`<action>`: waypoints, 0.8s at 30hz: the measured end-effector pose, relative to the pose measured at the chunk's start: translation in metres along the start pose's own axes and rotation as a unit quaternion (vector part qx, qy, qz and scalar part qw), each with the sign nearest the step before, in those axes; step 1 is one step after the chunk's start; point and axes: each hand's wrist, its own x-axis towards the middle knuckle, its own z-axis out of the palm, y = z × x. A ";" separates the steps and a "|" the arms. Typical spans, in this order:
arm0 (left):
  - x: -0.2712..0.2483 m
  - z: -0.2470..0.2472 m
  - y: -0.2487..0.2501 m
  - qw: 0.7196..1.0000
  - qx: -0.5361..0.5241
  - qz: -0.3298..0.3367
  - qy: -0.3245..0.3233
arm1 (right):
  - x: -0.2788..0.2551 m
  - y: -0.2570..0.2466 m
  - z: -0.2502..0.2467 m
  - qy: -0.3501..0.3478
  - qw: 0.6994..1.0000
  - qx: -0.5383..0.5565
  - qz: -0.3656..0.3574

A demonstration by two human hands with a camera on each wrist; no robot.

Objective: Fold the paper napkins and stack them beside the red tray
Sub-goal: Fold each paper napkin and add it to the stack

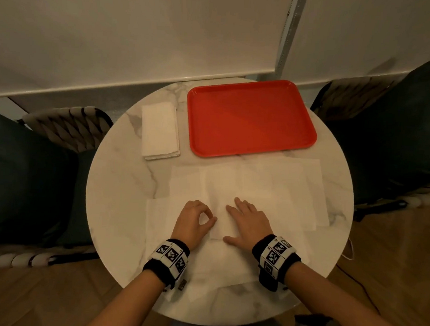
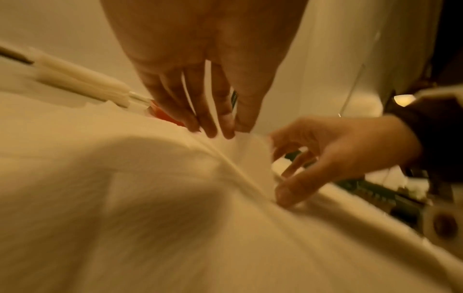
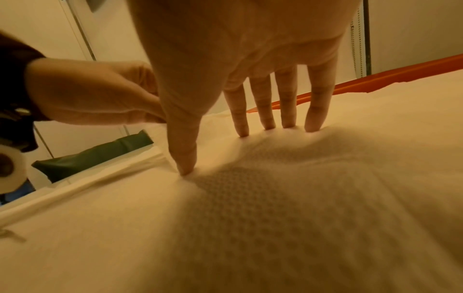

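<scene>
Several unfolded white paper napkins (image 1: 257, 190) lie overlapping across the near half of the round marble table (image 1: 122, 182). My left hand (image 1: 210, 217) has thumb and forefinger curled together, pinching the left edge of the top napkin (image 2: 175, 198), which rises in a ridge. My right hand (image 1: 230, 223) lies flat with spread straight fingers, pressing that napkin (image 3: 275, 198) down just right of the left hand. The red tray (image 1: 251, 119) sits empty at the far right. A stack of folded napkins (image 1: 160, 131) rests directly left of it.
Woven chairs with dark cushions stand on the left (image 1: 32, 171) and on the right (image 1: 399, 136) of the table. A pale wall (image 1: 166, 34) runs close behind the table. Wooden floor (image 1: 392, 249) shows around it.
</scene>
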 end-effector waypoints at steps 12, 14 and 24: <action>0.033 -0.002 0.029 0.996 -0.084 -0.027 -0.033 | -0.003 0.061 -0.013 0.190 0.901 0.383 0.078; 0.033 -0.003 0.031 0.996 -0.076 -0.025 -0.036 | 0.001 0.076 -0.017 0.201 0.900 0.371 0.106; 0.014 -0.025 0.044 0.962 -0.261 0.037 0.076 | 0.009 0.098 -0.034 0.205 0.810 0.534 0.128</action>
